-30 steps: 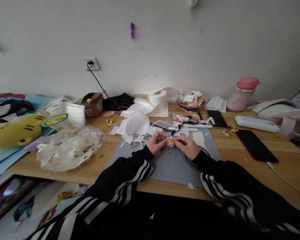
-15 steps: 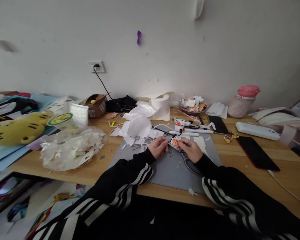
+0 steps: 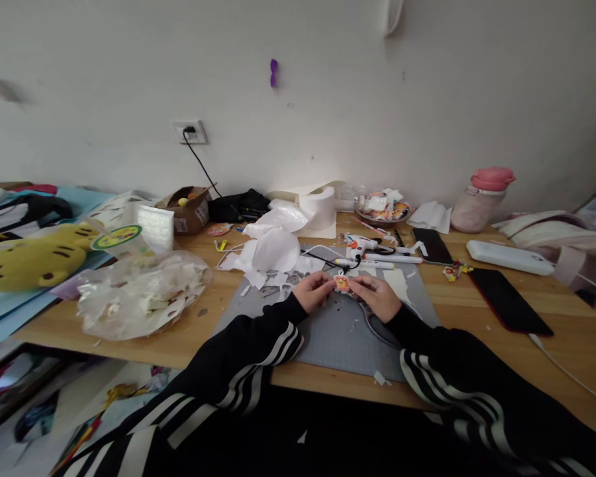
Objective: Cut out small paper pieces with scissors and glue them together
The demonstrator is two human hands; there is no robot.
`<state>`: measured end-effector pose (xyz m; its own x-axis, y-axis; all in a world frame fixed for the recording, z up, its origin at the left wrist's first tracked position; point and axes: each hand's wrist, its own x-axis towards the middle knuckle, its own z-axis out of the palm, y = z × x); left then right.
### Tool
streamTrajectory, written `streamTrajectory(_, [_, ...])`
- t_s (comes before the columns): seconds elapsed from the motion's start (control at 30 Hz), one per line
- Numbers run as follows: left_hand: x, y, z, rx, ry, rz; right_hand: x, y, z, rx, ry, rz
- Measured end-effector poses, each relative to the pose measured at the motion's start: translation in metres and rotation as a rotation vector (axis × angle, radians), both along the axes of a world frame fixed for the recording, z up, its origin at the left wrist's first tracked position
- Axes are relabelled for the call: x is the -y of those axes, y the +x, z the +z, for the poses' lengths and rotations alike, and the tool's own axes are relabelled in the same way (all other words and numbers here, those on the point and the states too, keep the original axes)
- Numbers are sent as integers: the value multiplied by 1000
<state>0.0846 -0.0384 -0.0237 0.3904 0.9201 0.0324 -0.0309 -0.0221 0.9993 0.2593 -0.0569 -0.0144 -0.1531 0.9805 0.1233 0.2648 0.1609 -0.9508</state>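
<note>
Between my two hands is a small orange-and-white printed piece (image 3: 342,283), too small to make out its exact kind. My left hand (image 3: 314,291) pinches its left edge, and the fingers of my right hand (image 3: 375,296) close on its right side. Both hands hover over a grey cutting mat (image 3: 328,344). Under my right hand and wrist lies a pair of scissors with dark handles (image 3: 377,329), partly hidden. White paper scraps (image 3: 273,281) and a crumpled white sheet (image 3: 277,250) lie left of the hands. Just behind them are a white-and-orange glue gun (image 3: 358,246) and white pens (image 3: 372,263).
A clear plastic bag of scraps (image 3: 144,295) and a yellow plush toy (image 3: 40,258) occupy the left. Behind stand a cardboard box (image 3: 195,217), a white roll (image 3: 322,207) and a bowl of cutouts (image 3: 383,207). Phones (image 3: 511,301), a white power bank (image 3: 509,257) and a pink bottle (image 3: 479,202) are right.
My left fingers have moved right and now touch the printed piece, which was in my right hand alone. The piece has shifted slightly left and turned more level.
</note>
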Motion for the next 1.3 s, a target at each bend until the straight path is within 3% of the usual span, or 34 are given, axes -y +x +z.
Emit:
streamTrajectory(0.43, [1, 0, -1, -1, -4, 13, -2, 0, -8, -21, -42, 6])
streamTrajectory(0.83, [1, 0, -2, -33, 13, -26, 0, -1, -5, 9, -30, 44])
streamTrajectory(1.3, [2, -1, 1, -73, 28, 51, -1, 1, -3, 0, -114, 17])
